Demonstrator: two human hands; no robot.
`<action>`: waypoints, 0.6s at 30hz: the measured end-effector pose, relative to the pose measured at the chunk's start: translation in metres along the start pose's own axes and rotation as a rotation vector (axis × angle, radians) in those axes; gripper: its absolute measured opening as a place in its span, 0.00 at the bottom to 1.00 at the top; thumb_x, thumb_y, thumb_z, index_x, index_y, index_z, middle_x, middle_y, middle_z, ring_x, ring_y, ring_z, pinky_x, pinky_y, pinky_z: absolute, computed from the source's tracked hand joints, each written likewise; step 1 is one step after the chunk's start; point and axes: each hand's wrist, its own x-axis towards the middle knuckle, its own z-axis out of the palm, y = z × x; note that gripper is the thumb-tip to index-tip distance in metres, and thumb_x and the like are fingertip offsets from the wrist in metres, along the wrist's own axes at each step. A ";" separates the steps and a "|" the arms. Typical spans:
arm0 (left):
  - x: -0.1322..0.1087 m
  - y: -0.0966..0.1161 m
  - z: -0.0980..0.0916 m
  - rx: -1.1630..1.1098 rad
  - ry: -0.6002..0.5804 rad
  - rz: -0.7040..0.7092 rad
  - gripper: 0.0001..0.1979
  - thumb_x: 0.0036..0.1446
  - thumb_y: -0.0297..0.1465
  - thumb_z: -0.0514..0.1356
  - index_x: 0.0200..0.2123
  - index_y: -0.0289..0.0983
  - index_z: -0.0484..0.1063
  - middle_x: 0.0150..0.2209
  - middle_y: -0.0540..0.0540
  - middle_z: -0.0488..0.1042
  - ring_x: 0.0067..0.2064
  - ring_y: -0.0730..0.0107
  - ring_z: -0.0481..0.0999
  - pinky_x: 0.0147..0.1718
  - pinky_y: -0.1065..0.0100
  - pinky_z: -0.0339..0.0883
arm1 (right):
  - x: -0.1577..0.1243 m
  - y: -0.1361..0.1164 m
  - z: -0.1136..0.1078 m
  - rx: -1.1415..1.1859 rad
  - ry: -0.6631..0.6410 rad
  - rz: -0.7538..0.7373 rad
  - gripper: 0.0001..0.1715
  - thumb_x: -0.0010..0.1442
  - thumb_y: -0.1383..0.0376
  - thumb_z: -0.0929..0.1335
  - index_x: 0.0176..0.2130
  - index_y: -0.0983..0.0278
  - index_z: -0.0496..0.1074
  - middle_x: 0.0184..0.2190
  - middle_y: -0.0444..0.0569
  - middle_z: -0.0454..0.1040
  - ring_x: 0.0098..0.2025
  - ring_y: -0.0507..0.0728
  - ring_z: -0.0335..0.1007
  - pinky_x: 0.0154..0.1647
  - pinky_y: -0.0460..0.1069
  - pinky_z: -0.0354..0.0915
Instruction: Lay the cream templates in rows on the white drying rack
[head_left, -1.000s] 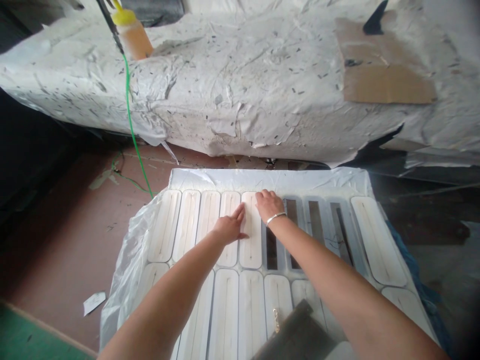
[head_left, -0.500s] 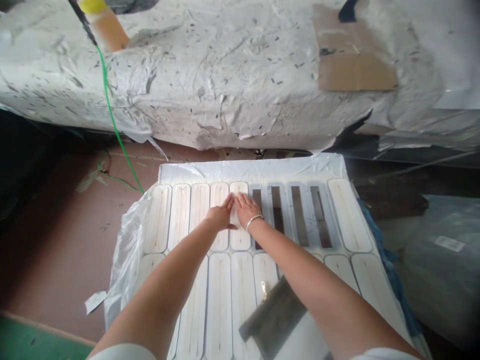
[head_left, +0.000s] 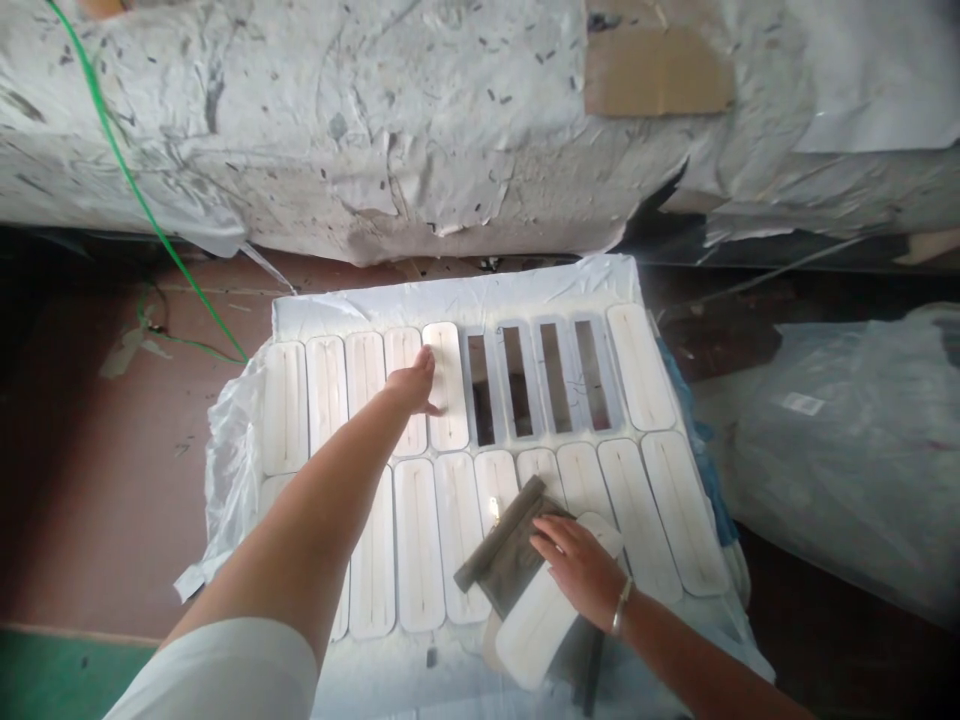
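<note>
My left hand (head_left: 414, 382) lies with thumb and fingers apart at the left edge of a long white rounded panel (head_left: 448, 410) in the back row. It touches this panel, which fills one slot of a white frame (head_left: 442, 300). At the front right my right hand (head_left: 583, 568), with a bracelet at the wrist, reaches over a dark grey folded piece (head_left: 517, 550), fingers spread on or just above it. Under that hand lies a loose white rounded panel (head_left: 529, 640) at a slant. A small gold-coloured metal piece (head_left: 494, 508) shows beside the grey piece.
Right of my left hand are several open slots (head_left: 515, 380) with dark gaps. Other white panels (head_left: 420, 540) fill the front row. A paper-covered bench (head_left: 337, 150) with cardboard (head_left: 660, 70) stands behind. A green cord (head_left: 135, 190) hangs left; a clear plastic bag (head_left: 847, 450) lies right.
My right hand has left the white panel in the back row and moved down to the grey piece at the front. My left hand stays at that panel. The view has shifted.
</note>
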 end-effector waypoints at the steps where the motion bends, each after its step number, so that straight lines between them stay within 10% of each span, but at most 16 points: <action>1: 0.000 0.001 -0.005 0.025 0.035 0.006 0.59 0.43 0.53 0.62 0.65 0.29 0.34 0.64 0.30 0.21 0.46 0.52 0.70 0.38 0.58 0.70 | -0.007 0.005 0.001 -0.026 0.019 0.043 0.22 0.53 0.75 0.61 0.46 0.63 0.70 0.52 0.52 0.67 0.53 0.60 0.62 0.54 0.57 0.63; 10: 0.015 0.011 -0.022 -0.035 0.061 0.013 0.50 0.44 0.48 0.65 0.63 0.32 0.46 0.65 0.38 0.20 0.48 0.53 0.71 0.36 0.60 0.72 | -0.047 0.059 0.006 0.269 0.193 0.787 0.25 0.47 0.52 0.63 0.40 0.64 0.70 0.39 0.61 0.74 0.42 0.68 0.71 0.46 0.62 0.67; 15: 0.005 0.016 -0.014 -0.052 0.063 -0.047 0.47 0.47 0.47 0.63 0.64 0.32 0.46 0.65 0.31 0.24 0.43 0.53 0.73 0.31 0.60 0.72 | -0.026 0.034 -0.060 1.172 -0.040 0.944 0.22 0.45 0.47 0.67 0.35 0.58 0.71 0.33 0.52 0.75 0.34 0.63 0.73 0.35 0.57 0.69; 18: -0.025 0.036 -0.001 -0.167 0.224 -0.005 0.36 0.54 0.40 0.59 0.62 0.35 0.51 0.65 0.32 0.36 0.46 0.54 0.72 0.32 0.61 0.71 | -0.001 0.035 -0.104 1.554 0.100 0.983 0.28 0.41 0.49 0.71 0.39 0.61 0.72 0.32 0.53 0.76 0.33 0.62 0.73 0.33 0.54 0.68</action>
